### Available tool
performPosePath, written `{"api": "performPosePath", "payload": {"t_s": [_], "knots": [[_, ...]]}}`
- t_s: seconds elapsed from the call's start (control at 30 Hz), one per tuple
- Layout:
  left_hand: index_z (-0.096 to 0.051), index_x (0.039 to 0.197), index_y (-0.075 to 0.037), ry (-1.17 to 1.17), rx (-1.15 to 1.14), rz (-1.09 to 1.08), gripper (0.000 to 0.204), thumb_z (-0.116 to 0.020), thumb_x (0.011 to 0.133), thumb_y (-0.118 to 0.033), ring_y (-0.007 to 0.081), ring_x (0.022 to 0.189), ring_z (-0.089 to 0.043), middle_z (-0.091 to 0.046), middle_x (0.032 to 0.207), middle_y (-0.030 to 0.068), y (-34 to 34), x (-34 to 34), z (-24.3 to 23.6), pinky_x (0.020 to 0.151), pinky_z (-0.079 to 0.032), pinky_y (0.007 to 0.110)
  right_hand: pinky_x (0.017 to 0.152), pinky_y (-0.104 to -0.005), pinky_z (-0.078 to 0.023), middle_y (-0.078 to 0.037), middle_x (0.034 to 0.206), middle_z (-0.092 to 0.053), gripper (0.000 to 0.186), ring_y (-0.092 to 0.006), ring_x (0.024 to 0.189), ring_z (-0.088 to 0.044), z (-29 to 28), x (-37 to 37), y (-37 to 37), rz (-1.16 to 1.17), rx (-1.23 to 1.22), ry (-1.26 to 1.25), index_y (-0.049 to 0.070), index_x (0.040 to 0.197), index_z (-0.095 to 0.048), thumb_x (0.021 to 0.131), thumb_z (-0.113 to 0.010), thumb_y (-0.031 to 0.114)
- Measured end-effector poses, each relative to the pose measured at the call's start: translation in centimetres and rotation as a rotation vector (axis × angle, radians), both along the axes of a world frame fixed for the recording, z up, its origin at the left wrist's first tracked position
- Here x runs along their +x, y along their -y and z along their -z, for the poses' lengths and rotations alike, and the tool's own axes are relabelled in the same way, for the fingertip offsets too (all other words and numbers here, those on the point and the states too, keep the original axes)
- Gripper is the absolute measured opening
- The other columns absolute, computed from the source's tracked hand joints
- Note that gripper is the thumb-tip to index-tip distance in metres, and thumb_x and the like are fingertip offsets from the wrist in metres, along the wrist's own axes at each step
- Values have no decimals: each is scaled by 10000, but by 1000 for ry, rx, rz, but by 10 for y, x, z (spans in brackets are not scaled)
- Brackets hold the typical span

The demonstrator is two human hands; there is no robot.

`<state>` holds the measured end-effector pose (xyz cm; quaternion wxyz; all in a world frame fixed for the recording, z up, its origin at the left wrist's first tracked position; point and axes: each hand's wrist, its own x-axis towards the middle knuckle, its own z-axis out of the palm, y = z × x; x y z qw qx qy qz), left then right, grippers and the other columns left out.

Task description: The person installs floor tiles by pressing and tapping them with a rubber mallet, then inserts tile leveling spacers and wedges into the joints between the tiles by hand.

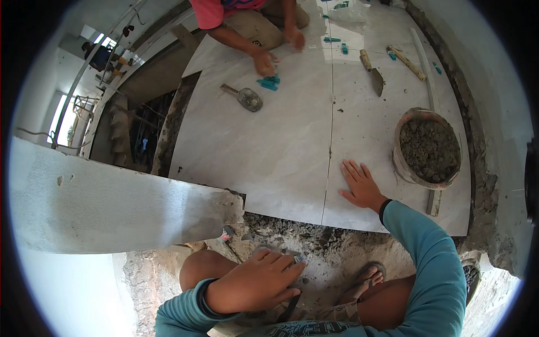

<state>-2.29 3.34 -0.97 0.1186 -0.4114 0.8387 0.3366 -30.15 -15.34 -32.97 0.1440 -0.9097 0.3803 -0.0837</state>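
My right hand (362,185) lies flat on a large pale tile (281,168), fingers spread, left of a bucket (429,149) of grey mortar. My left hand (258,282) is low in front of my body, above the rough ground, with its fingers curled. A small greyish piece shows past its fingertips and a dark strip below it; what it grips is mostly hidden. Across the tiles, another person's hands (272,56) are near several teal plastic tile wedges (269,82). A scoop (247,99) with a wooden handle, smeared with mortar, lies close to them.
A pointing trowel (375,78) and a wooden-handled tool (407,63) lie at the far right, near a long metal straightedge (425,70). A low white wall (123,202) stands at left, beside an open stairwell (140,123). Rough mortar (303,230) borders the near tile edge.
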Motion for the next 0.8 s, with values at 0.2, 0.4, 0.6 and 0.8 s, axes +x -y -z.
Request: {"api": "performPosePath", "payload": {"t_s": [0.2, 0.4, 0.6, 0.8], "knots": [[-510, 1435, -30, -17, 6, 2, 565, -637, 1001, -369, 397, 1234, -588, -598, 1357, 207, 1, 1, -1, 1078, -432, 495, 1270, -531, -153, -213, 1673, -270, 847, -350, 1572, -219, 0, -1, 1, 14, -5, 2, -15, 1621, -230, 1031, -517, 521], [-512, 1416, -25, -25, 9, -6, 544, -647, 990, -336, 396, 1223, -596, -589, 1342, 202, 1, 1, -5, 1064, -450, 500, 1267, -531, -165, -227, 1661, -286, 843, -358, 1567, -229, 3, 1, 2, 0, -34, 16, -27, 1614, -232, 1033, -520, 512], [-515, 1394, -22, -23, 2, 3, 521, -641, 994, -331, 396, 1208, -605, -583, 1331, 199, 2, -1, -6, 1055, -454, 498, 1263, -532, -175, -213, 1664, -292, 836, -350, 1563, -241, 5, -1, 1, 3, -64, 9, -24, 1608, -251, 1026, -532, 507], [-570, 1358, 25, -67, -62, 4, 531, -647, 986, -345, 376, 1129, -632, -644, 1211, 219, 1, -1, -4, 1002, -466, 474, 1260, -533, -185, -207, 1663, -298, 824, -350, 1557, -256, 3, 1, 0, 0, -69, 24, -13, 1605, -266, 1020, -547, 495]]}}
